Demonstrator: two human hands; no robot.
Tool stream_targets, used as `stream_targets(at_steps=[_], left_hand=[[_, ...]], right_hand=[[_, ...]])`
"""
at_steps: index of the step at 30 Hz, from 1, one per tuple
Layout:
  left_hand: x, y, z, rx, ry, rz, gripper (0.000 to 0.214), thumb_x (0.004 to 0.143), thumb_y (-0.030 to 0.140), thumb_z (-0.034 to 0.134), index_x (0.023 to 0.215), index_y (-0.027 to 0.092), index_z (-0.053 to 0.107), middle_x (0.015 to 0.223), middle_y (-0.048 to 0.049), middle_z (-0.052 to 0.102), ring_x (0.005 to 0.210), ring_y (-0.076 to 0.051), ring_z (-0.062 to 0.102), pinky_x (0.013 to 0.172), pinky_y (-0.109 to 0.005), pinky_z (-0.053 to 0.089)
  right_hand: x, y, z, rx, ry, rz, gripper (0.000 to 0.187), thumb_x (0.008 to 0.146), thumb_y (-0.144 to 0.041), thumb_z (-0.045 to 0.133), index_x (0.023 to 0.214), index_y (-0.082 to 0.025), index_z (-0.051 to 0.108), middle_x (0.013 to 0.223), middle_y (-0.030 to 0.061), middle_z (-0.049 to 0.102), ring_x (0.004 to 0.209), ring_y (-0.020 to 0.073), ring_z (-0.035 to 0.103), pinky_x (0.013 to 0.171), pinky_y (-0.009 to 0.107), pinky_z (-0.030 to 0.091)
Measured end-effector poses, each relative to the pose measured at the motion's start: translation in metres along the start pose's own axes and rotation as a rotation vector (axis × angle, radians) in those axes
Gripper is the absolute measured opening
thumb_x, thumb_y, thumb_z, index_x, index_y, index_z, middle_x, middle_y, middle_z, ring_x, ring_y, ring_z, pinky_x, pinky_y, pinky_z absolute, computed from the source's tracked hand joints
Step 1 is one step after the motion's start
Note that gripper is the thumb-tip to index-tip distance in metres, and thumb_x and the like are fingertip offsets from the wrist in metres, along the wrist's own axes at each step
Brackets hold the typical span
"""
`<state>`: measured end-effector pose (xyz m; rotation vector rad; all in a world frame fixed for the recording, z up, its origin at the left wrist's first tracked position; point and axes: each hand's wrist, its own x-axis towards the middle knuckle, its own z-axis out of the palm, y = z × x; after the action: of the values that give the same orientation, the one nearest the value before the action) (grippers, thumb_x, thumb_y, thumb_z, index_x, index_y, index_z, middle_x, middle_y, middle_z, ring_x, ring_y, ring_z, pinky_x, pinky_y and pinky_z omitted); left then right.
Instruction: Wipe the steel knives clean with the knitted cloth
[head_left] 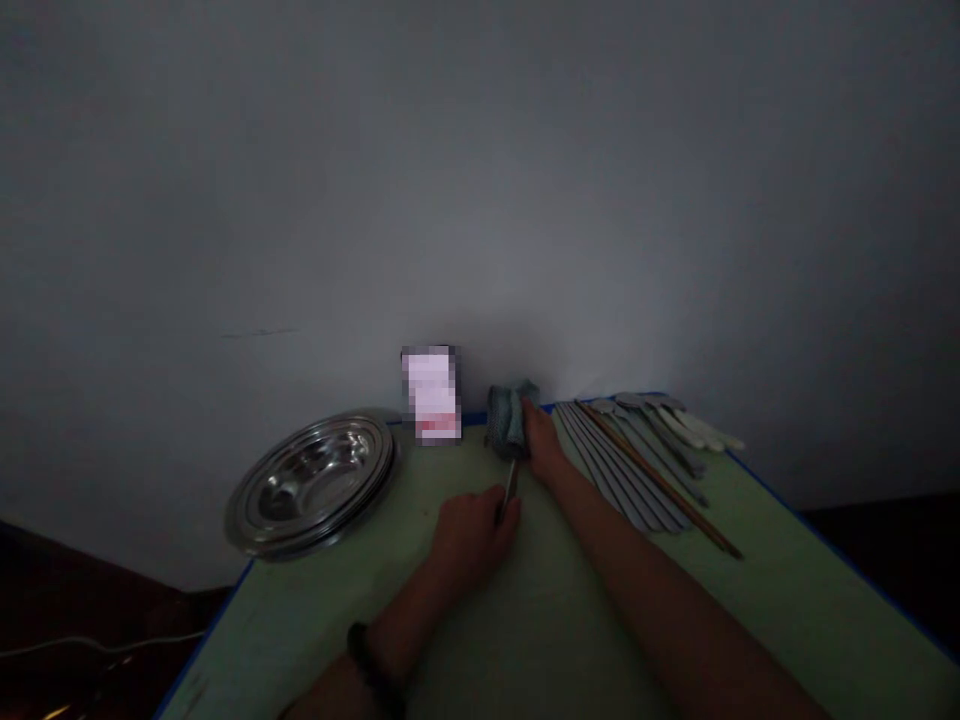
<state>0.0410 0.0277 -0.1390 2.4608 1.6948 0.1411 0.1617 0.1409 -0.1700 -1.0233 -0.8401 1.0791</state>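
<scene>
My left hand (472,535) is closed around the lower end of a slim metal utensil handle (511,482). The utensil's upper end disappears into a grey-blue cloth (508,420), so I cannot tell its kind. Closed on that cloth is my right hand (541,440), which presses it around the utensil from the right side. Both hands are above the middle of the pale green table, with the cloth near its back edge.
Stacked shiny metal bowls (311,490) stand at the left. A lit phone (433,393) leans on the wall behind. To the right lie several grey chopsticks (622,470), brown wooden chopsticks (660,478), metal spoons (656,440) and white spoons (694,430). Blue edging borders the green table (322,590).
</scene>
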Motion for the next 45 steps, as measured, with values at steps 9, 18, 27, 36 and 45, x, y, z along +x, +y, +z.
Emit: stream_targets(at_steps=[9,18,27,36,45], left_hand=[[0.011,-0.007,0.002,-0.12,-0.01,0.027,0.037,0.091,0.042,0.034,0.077,0.018,0.059,0.064,-0.0036,0.062,0.058,-0.018,0.058,0.052,-0.027,0.027],[0.011,-0.018,-0.003,-0.386,-0.059,0.091,0.036,0.093,0.04,0.025,0.081,0.019,0.052,0.061,-0.0002,0.059,0.059,-0.016,0.057,0.057,-0.025,0.036],[0.02,-0.024,-0.001,-0.453,-0.061,0.055,0.034,0.088,0.045,0.035,0.071,0.019,0.05,0.06,0.0013,0.052,0.055,-0.015,0.05,0.051,-0.025,0.03],[0.02,-0.025,0.001,-0.48,-0.077,0.072,0.032,0.086,0.042,0.038,0.065,0.02,0.045,0.056,0.0033,0.045,0.052,-0.013,0.044,0.051,-0.025,0.026],[0.022,-0.029,-0.001,-0.595,-0.053,0.044,0.035,0.088,0.045,0.032,0.066,0.02,0.042,0.058,0.0041,0.043,0.055,-0.013,0.045,0.051,-0.024,0.031]], right_hand=[[0.0,-0.002,0.0,0.141,-0.07,0.178,0.03,0.087,-0.034,0.055,0.11,-0.015,0.057,0.11,0.0066,0.061,0.095,0.0198,0.06,0.081,0.039,0.05],[0.016,0.004,0.001,0.368,0.096,0.259,0.031,0.078,-0.051,0.055,0.074,-0.02,0.06,0.059,-0.0019,0.065,0.069,0.0165,0.065,0.064,0.027,0.049],[0.019,-0.001,0.004,0.457,0.056,0.327,0.021,0.079,-0.038,0.058,0.073,-0.018,0.062,0.063,-0.0002,0.068,0.073,0.0163,0.066,0.068,0.027,0.052],[0.012,-0.011,0.004,0.526,-0.024,0.414,0.023,0.085,-0.038,0.052,0.081,-0.019,0.064,0.071,0.0028,0.07,0.084,0.018,0.066,0.077,0.032,0.053],[0.01,-0.016,0.0,0.597,-0.098,0.453,0.045,0.088,-0.052,0.032,0.079,-0.022,0.065,0.072,0.0043,0.069,0.089,0.0205,0.065,0.079,0.035,0.053]])
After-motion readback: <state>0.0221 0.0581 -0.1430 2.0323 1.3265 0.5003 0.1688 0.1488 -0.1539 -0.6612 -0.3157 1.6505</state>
